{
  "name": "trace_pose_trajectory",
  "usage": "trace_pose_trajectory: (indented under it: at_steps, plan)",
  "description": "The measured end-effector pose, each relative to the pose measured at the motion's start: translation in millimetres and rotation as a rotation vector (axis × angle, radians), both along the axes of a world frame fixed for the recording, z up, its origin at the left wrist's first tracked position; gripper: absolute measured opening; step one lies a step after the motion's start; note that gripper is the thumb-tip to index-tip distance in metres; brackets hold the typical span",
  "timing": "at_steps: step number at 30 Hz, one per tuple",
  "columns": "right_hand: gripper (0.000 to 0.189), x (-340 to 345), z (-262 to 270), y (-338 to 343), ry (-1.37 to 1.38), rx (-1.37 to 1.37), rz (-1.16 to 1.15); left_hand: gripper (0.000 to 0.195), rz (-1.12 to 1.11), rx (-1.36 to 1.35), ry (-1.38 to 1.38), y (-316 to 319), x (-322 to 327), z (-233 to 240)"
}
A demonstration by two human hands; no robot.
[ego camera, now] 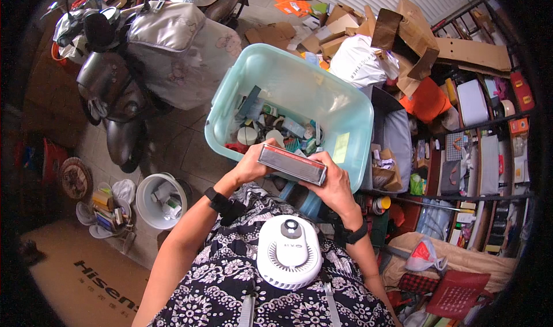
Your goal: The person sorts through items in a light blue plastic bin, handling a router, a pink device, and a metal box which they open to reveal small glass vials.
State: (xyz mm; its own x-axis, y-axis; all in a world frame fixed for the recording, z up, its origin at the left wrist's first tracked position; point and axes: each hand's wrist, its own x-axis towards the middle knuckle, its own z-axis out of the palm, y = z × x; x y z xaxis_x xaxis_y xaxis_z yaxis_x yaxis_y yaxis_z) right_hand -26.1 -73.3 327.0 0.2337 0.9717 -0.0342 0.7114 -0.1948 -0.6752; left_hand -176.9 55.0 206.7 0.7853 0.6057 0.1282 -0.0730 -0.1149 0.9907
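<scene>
Between my two hands I hold a small flat box (292, 164) by its ends; its long grey side, with a red edge and small print, faces up at me. My left hand (254, 163) grips the left end and my right hand (330, 180) the right end. The box is over the near rim of a large translucent teal plastic tub (354, 100). Low in the tub lies a jumble of small goods, among them a white round container (247, 135), a teal comb (292, 145) and a dark narrow box (249, 101). A yellow paper note (341, 148) sticks to the tub's wall.
A white bucket (144, 202) with small boxes stands at left, near a Hisense cardboard carton (86, 275). A motor scooter (116, 89) is parked at upper left. Cardboard pieces (341, 24) heap behind the tub. Crowded shelves (471, 163) line the right. A white fan (289, 253) hangs at my chest.
</scene>
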Motion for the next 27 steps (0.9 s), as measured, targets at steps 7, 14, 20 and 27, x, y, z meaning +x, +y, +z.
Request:
trace_pose_trajectory:
  at_steps: [7,14,20,27]
  plan:
    - [0.046,-0.3,0.0,-0.5,-0.007,-0.003,0.002,0.033,0.002,0.043,0.006,-0.3,-1.0,3.5]
    - [0.047,-0.4,0.5,-0.4,-0.014,-0.021,0.000,0.033,-0.009,0.007,-0.018,-0.7,-1.6,4.5]
    - [0.047,0.3,-0.1,0.3,-0.010,-0.027,-0.001,0.034,0.001,0.065,-0.022,0.1,-0.6,-1.1]
    - [0.047,-0.1,1.3,0.9,-0.012,-0.026,0.005,0.032,0.009,0.063,-0.034,-0.2,-0.7,0.9]
